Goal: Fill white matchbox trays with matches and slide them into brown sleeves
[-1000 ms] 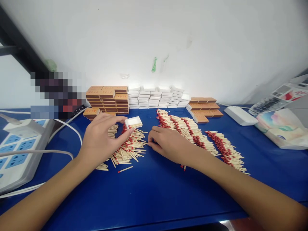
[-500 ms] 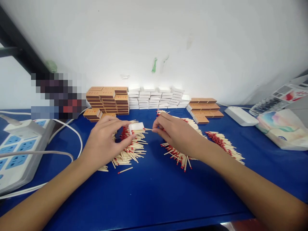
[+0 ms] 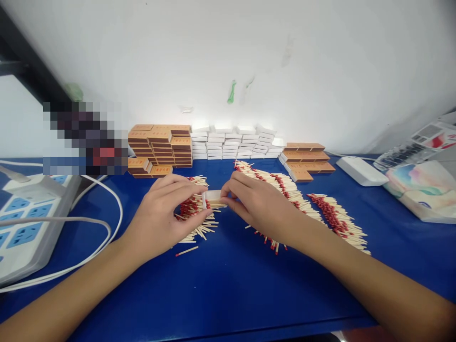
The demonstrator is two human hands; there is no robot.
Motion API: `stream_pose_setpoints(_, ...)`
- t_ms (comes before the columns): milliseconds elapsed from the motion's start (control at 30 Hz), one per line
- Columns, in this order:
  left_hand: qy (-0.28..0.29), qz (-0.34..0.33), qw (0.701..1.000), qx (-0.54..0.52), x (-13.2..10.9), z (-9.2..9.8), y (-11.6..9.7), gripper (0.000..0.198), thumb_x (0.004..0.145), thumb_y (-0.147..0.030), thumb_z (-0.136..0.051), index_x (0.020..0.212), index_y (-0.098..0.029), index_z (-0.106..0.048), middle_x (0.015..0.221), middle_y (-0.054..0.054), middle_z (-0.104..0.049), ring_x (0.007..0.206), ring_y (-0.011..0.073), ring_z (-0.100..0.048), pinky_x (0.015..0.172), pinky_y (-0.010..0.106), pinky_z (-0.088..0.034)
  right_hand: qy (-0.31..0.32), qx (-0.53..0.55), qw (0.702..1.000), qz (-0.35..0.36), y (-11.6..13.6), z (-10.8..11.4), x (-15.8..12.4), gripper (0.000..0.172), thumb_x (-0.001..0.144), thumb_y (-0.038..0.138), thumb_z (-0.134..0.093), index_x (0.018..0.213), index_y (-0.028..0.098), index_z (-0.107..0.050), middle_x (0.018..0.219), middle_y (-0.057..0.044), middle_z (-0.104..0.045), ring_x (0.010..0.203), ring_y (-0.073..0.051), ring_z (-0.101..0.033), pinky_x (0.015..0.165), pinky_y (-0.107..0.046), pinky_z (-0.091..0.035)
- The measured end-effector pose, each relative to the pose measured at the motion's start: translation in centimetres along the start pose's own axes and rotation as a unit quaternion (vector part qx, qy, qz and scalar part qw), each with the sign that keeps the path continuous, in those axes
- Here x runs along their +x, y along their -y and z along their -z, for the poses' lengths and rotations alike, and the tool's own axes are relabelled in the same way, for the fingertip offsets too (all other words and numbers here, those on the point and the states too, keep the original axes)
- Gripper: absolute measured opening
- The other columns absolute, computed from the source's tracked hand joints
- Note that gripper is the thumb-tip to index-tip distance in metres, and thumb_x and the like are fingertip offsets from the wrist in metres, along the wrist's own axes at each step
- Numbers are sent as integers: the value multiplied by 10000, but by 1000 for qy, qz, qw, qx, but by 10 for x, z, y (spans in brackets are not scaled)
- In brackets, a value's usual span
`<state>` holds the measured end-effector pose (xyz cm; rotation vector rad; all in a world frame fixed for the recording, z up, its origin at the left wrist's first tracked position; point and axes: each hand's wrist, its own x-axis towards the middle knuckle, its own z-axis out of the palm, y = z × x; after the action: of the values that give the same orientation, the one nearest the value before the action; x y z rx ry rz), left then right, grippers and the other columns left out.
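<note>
Pinching with thumb and fingertips, the left hand (image 3: 167,213) held its grip on the left end of a small white tray (image 3: 213,194). The tray sat low over the blue worktop (image 3: 231,289), near the middle of the scene. The right hand (image 3: 261,205) met the tray from the right. Its grip was pressed together at that end, where a few thin sticks (image 3: 215,205) lay along the tray's near edge. Whether those fingers pinched the sticks or the tray itself could not be told.

Nearest of the rest, a single loose match (image 3: 186,251) lay alone on the worktop, near the left wrist. A messy heap of matches (image 3: 194,219) spread under the left hand's fingers and the tray. More red-tipped matches (image 3: 268,240) poked out from beneath the right hand. To the right, two long rows of matches (image 3: 338,221) ran slanting toward the far side. At the left edge lay a power strip (image 3: 21,223) with a looping white cable (image 3: 109,223).

Farther back, against the wall (image 3: 249,57), stood stacked brown boxes (image 3: 160,145). A block of stacked white trays (image 3: 231,142) stood beside them, with a lower pile of brown boxes (image 3: 307,159) to its right. A flat white device (image 3: 358,170) and a plastic-wrapped pack (image 3: 420,190) lay at the far right.
</note>
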<state>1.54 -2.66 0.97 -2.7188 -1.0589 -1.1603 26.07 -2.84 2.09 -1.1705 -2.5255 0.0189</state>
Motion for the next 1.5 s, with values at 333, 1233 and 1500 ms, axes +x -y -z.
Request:
stream_pose_setpoints(333, 9, -5, 1000, 7, -1, -1, 3, 322, 906, -333, -792, 1209, -245, -727, 1093, 52, -784, 1040, 241, -688, 963, 417, -571, -22, 39, 999, 18, 1, 1, -1, 189, 1073, 228, -486, 1074, 154, -660, 1027, -77, -633, 792, -171, -563, 676, -311, -402)
stream_pose_setpoints(1233, -60, 102, 990, 76, 4, 5, 15, 266, 889, -435, -792, 1065, -239, -757, 1013, 30, -796, 949, 248, -711, 895, 408, -561, 53, 65, 996, -43, 1, -21, -1, 94, 990, 156, -575, 960, 167, -664, 963, -37, -630, 782, -152, -564, 699, -301, -394)
stream_pose_setpoints(1500, -63, 100, 990, 78, 4, 3, 13, 264, 878, -423, -793, 1069, -242, -765, 1007, 29, -791, 960, 253, -712, 907, 402, -565, 18, 81, 995, -57, 5, -36, -1, 58, 993, 191, -608, 964, 169, -654, 935, -27, -615, 772, -153, -529, 675, -311, -351)
